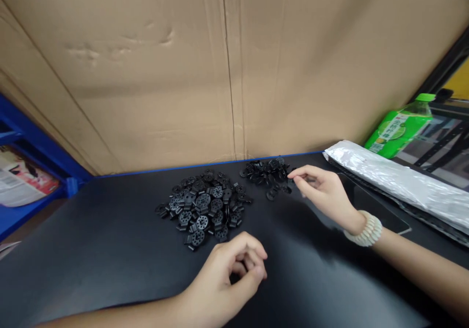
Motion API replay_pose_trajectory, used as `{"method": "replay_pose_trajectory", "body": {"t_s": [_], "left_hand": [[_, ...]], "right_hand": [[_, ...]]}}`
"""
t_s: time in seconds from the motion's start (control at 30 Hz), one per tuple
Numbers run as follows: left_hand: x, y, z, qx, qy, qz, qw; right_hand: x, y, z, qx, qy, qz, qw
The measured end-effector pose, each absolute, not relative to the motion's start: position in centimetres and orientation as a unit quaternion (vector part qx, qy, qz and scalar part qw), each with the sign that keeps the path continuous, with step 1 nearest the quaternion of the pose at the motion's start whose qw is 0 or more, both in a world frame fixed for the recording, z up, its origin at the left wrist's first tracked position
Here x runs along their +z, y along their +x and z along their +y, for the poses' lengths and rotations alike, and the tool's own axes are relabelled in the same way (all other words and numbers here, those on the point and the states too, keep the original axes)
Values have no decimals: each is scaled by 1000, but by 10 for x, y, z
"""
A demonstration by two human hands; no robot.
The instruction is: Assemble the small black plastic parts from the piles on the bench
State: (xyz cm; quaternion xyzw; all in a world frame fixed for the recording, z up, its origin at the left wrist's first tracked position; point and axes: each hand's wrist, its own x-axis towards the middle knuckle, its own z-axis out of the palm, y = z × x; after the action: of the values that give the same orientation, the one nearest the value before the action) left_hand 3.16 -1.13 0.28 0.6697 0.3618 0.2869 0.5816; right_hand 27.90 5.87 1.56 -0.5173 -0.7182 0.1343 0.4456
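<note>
My left hand [230, 279] is held over the near part of the black table with its fingers curled in toward the thumb. Whatever may lie inside that curl is hidden. Beyond it is a large heap of round black plastic parts [203, 201], each with small holes and a clip-like tab. My right hand [322, 191] stretches toward a smaller pile of thin black plastic discs [266, 172]. Its thumb and index finger are slightly apart at the pile's right edge, and no part shows between them. A pale beaded bracelet [366, 230] circles the right wrist.
A cardboard wall [157, 74] rises behind the black table [110, 250]. On the right lie a silvery wrapped package [395, 181], a flat dark panel [377, 206] partly under my arm, and a green-capped bottle [399, 128]. A blue shelf [36, 157] borders the left.
</note>
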Motion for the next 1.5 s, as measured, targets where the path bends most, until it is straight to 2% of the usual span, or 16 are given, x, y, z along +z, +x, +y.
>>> {"method": "replay_pose_trajectory", "body": {"t_s": [0.1,0.17,0.33,0.47,0.73,1.03,1.2,1.5], "left_hand": [[2,32,-11,360,600,388,600],[2,33,-11,404,561,400,602],[1,34,-10,432,527,414,604],[-2,32,-7,405,553,421,594],[-8,32,-9,398,656,359,532],[-7,33,-7,410,595,386,573],[-4,31,-6,421,537,396,614],[1,31,-3,412,531,410,616]], "right_hand": [[11,260,40,279,-486,-684,467],[8,248,28,319,-453,-702,447],[5,233,7,244,-369,-807,392],[4,232,4,235,-356,-826,369],[-1,228,-3,302,-346,-817,348],[-3,218,-1,477,-416,-701,329],[-5,219,4,581,-405,-640,299],[-1,218,0,531,-384,-696,292]]}}
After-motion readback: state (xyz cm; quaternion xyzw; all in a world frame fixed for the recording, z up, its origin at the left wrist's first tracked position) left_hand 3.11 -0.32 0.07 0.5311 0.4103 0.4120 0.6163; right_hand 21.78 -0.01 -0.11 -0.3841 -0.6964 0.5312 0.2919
